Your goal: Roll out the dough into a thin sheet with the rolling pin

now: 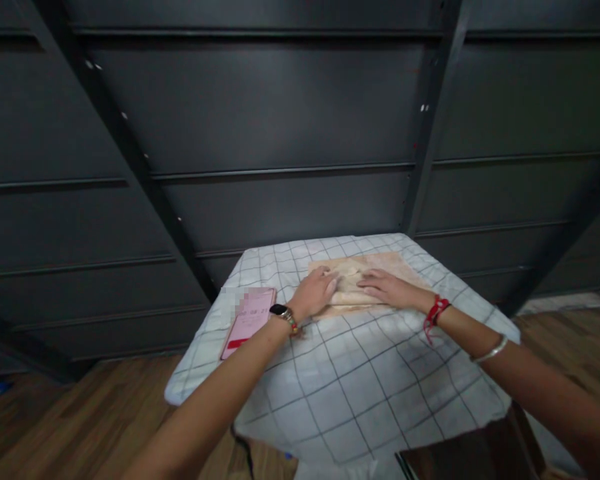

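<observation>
A beige cloth point(397, 268), partly folded, lies on a table covered with a white checked tablecloth point(360, 387). My left hand point(314, 292) rests on the cloth's left part with its fingers curled around a fold. My right hand point(387, 288) lies flat on the cloth beside it, fingers stretched toward the left hand. A black watch sits on my left wrist. A red thread band and a silver bangle are on my right arm.
A pink phone point(249, 321) with a lit screen lies on the tablecloth left of my left hand. Dark grey panelled walls with metal beams point(130, 153) stand close behind the table. Wooden floor point(80, 407) shows around it.
</observation>
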A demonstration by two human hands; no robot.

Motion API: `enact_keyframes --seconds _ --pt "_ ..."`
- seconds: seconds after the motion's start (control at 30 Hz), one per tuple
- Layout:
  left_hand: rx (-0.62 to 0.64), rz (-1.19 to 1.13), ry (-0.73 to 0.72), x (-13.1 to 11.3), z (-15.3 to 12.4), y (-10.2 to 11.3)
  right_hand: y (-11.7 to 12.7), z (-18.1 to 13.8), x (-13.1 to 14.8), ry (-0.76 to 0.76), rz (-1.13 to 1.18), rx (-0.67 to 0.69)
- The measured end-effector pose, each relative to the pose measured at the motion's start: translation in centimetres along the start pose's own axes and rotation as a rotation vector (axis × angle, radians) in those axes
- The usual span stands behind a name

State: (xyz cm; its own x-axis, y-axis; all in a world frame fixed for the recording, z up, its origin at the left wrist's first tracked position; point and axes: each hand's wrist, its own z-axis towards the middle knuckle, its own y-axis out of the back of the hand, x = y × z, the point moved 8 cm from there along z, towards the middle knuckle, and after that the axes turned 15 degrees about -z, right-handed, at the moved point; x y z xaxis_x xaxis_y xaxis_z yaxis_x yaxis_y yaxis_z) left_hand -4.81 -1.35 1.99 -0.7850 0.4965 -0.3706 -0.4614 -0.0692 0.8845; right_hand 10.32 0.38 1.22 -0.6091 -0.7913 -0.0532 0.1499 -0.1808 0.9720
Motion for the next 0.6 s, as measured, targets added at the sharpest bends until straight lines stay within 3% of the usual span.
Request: enact_keyframes --seconds 0.07,0.13,0.23,0.37,0.53,0.6 --pt "0.037 0.046 0.142 1.0 1.5 -0.7 -0.7 0.7 -1.3 -0.118 -0.037 0.005" --pt "0.167 0.056 0.259 1.8 2.1 -1.9 -1.5 0.9 -2.1 -0.219 -0.067 0.045" --pt "0.299 0.045 0.297 1.8 1.3 -2.9 -2.3 0.2 -2.1 -0.296 -0.088 0.104" --pt "0.249 0.042 0.187 0.7 0.3 -2.4 -1.8 -0.7 -0.5 -0.247 -0.120 0.083" --pt "0.217 0.051 0.341 2.4 1.1 -2.4 -1.1 0.2 -1.5 -0.364 -0.122 0.087" --pt "0.220 0.046 0.325 2.3 1.1 -2.7 -1.0 0.4 -1.2 -0.318 -0.119 0.079"
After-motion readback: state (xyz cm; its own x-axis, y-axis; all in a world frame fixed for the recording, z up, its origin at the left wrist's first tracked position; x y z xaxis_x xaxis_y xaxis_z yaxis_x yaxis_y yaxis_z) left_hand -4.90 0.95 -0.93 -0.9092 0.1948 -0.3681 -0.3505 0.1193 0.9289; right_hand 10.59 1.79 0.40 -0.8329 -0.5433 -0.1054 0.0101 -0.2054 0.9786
